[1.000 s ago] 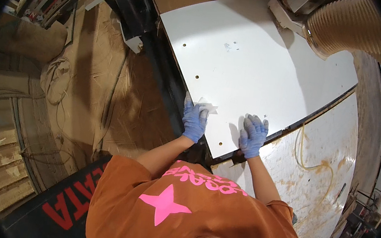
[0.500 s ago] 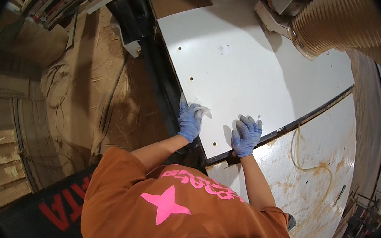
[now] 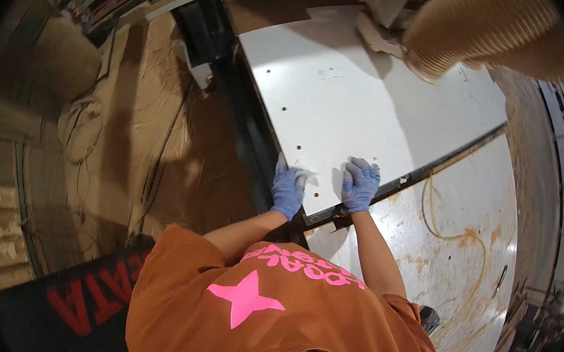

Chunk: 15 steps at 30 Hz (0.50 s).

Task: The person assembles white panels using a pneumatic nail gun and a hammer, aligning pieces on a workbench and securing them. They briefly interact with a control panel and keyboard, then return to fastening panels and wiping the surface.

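A large white panel (image 3: 345, 113) with several small holes along its left edge lies on the machine bed in front of me. My left hand (image 3: 289, 189), in a blue work glove, is at the panel's left edge near the close corner. Its fingers are stretched out along the edge, with the thumb over the top face. Gloved the same way, my right hand (image 3: 360, 186) rests on the panel near its front edge, fingers extended and the palm down. The undersides of both hands are hidden.
A ribbed dust hose (image 3: 482, 35) hangs at the upper right over the panel. To the right is a worn white tabletop (image 3: 457, 258) with a thin cable on it. A black beam (image 3: 243, 123) runs along the panel's left side, beside a dusty brown floor (image 3: 190, 158).
My left hand has slid toward me along the panel's edge, uncovering a hole. My right hand stays on the panel near the front edge. The view has shifted slightly.
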Each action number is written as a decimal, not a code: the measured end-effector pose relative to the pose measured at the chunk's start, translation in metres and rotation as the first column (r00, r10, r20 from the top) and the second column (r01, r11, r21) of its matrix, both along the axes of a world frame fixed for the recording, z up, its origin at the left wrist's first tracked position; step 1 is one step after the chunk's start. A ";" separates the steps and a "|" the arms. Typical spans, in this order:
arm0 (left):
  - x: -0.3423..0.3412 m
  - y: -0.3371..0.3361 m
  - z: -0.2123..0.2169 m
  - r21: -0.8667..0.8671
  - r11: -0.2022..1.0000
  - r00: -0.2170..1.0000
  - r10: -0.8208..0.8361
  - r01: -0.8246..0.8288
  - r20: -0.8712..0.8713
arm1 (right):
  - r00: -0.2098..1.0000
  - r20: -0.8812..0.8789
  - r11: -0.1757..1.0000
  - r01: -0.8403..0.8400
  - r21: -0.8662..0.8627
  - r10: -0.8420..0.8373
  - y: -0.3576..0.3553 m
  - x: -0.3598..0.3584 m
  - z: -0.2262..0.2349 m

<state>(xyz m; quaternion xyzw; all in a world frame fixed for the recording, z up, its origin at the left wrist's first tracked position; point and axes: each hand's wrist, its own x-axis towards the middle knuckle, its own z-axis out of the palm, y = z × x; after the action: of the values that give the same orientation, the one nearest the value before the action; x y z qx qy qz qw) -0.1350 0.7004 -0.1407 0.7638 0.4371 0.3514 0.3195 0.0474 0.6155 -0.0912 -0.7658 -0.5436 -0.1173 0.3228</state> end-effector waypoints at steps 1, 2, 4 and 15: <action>-0.001 -0.008 0.000 -0.034 0.999 0.999 -0.015 0.016 0.029 | 1.000 0.014 1.000 0.003 -0.004 -0.003 -0.002 0.002 -0.002; -0.001 -0.010 0.000 -0.055 0.998 0.998 -0.016 0.019 0.053 | 1.000 0.003 1.000 0.017 0.010 -0.017 -0.002 0.000 -0.001; 0.001 -0.012 -0.001 -0.098 0.994 0.994 -0.034 0.044 0.102 | 0.986 0.006 0.985 0.165 -0.042 -0.165 -0.007 -0.003 -0.002; -0.002 -0.010 -0.004 0.025 0.994 0.995 -0.102 0.102 0.002 | 0.758 -0.199 0.777 0.564 -0.278 -0.621 -0.025 -0.047 -0.031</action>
<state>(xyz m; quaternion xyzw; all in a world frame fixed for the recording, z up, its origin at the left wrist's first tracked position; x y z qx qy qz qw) -0.1366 0.6907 -0.1450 0.7886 0.3924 0.3411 0.3281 0.0007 0.5904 -0.1223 -0.9359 -0.2294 -0.0490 0.2628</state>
